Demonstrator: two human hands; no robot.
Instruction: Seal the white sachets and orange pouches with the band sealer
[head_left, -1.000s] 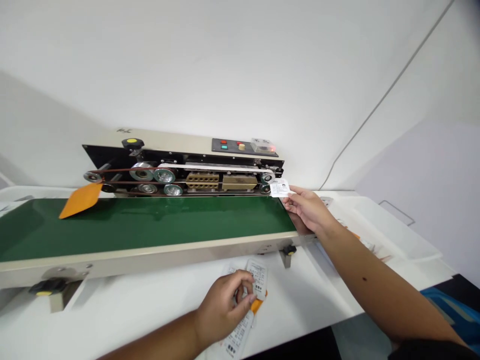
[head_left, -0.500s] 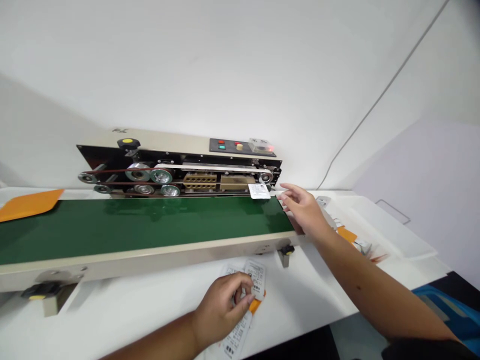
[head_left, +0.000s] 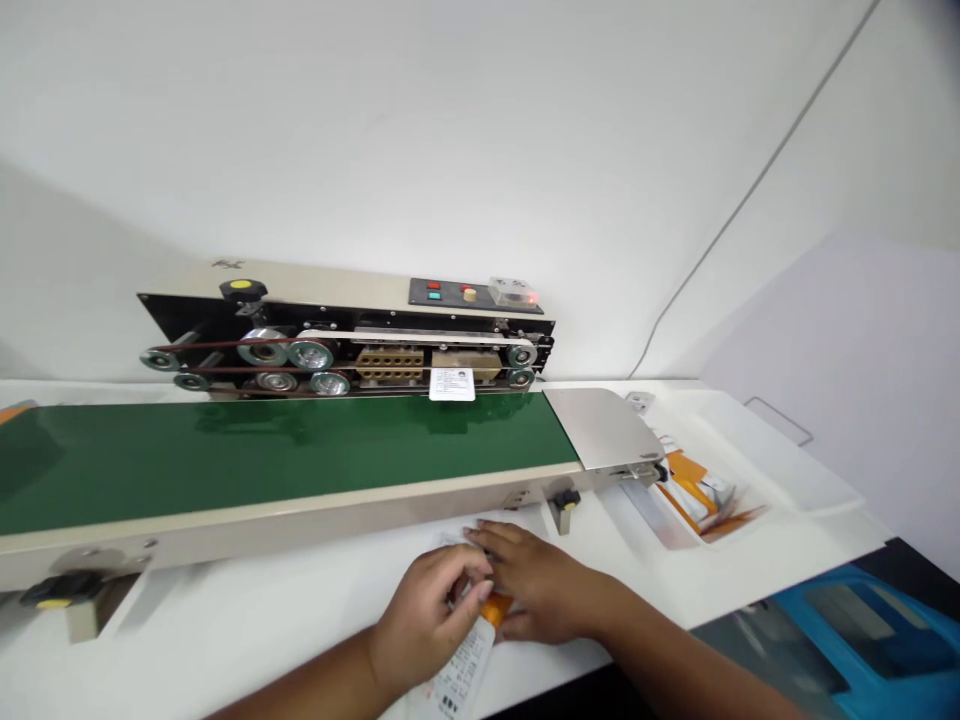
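Note:
My left hand (head_left: 435, 610) is closed in a pinch over a small bunch of printed white packets (head_left: 463, 668) with an orange side (head_left: 496, 608), at the table's front. My right hand (head_left: 544, 585) lies against the upper part of the same packets, fingers stretched and thumb apart. It covers most of that upper part, and both sets of fingertips are partly hidden. A single white printed packet (head_left: 452, 384) hangs from the band of the sealing machine (head_left: 341, 345), above the green conveyor belt (head_left: 300, 450).
A metal end plate (head_left: 604, 425) closes the belt's right end. Beyond it stands a clear bin (head_left: 660, 520) with orange packets (head_left: 694, 485). A white tray (head_left: 787, 450) lies farther right, a blue container (head_left: 870, 640) below. Knobs (head_left: 67, 588) stick out under the belt.
My right hand has come from the belt's right end down to the packets beside my left hand. The packet in the machine has travelled left; the orange packet at far left has mostly left view.

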